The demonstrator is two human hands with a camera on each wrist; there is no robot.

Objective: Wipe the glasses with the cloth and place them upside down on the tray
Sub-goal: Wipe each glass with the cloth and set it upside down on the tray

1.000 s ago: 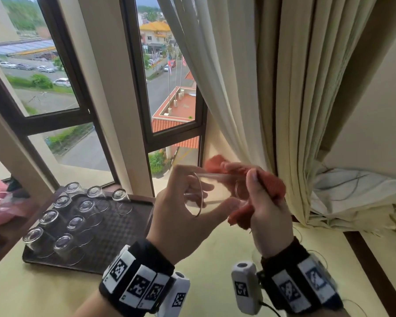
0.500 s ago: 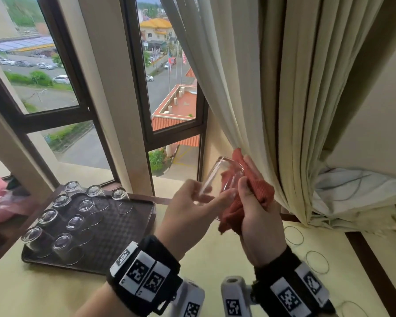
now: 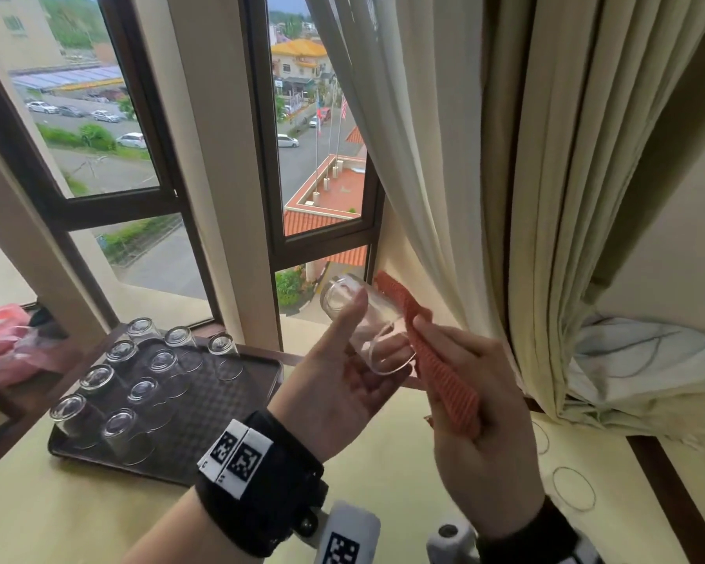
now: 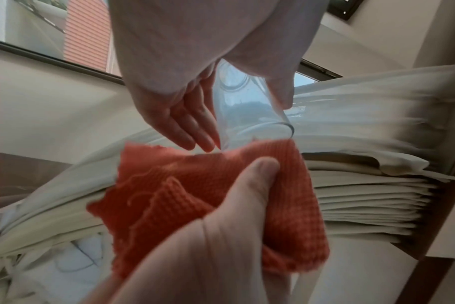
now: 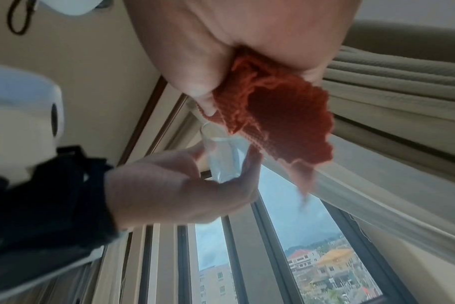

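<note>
- Left hand (image 3: 334, 384) pinches the clear cylindrical glass (image 3: 363, 323) in mid-air: base up and away, mouth toward the right hand (image 3: 485, 433).
- Right hand grips the orange waffle-weave cloth (image 3: 436, 360), touching the rim.
- Dark rectangular tray (image 3: 220, 400) lies left on the counter (image 3: 383, 462), nearer the left hand.

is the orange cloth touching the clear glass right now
Touching. In the head view the orange waffle-weave cloth, gripped by the right hand, lies against the side of the clear glass tumbler held by the left hand.
</note>
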